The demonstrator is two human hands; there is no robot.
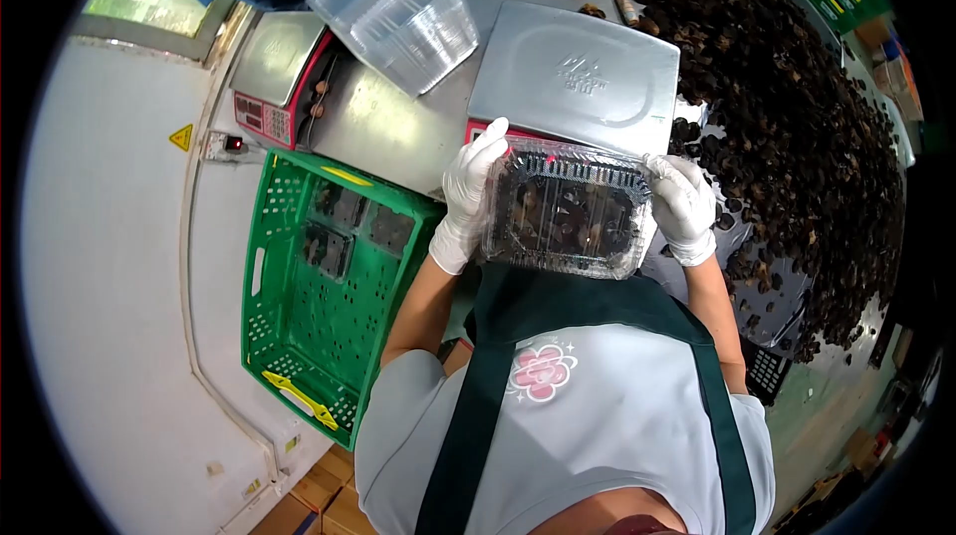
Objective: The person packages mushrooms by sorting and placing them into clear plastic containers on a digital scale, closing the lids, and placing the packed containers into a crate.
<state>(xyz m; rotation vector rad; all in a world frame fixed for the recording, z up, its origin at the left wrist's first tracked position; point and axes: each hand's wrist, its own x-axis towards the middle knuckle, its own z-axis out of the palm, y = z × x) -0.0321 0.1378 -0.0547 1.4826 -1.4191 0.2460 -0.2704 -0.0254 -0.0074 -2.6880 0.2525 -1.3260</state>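
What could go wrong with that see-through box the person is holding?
The clear box is gripped at its two ends by the left hand and right hand. If one glove slipped, the box might tip and maybe spill the dark bits inside. It's also close to the scale, so it could bump it. And the big dark pile is near the right arm, which might knock some pieces.

Packing workshop: scales (575, 77), clear boxes (568, 208), green crate (344, 341)

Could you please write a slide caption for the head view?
White-gloved left hand and right hand hold a clear rectangular plastic box of dark pieces near a green perforated plastic crate.
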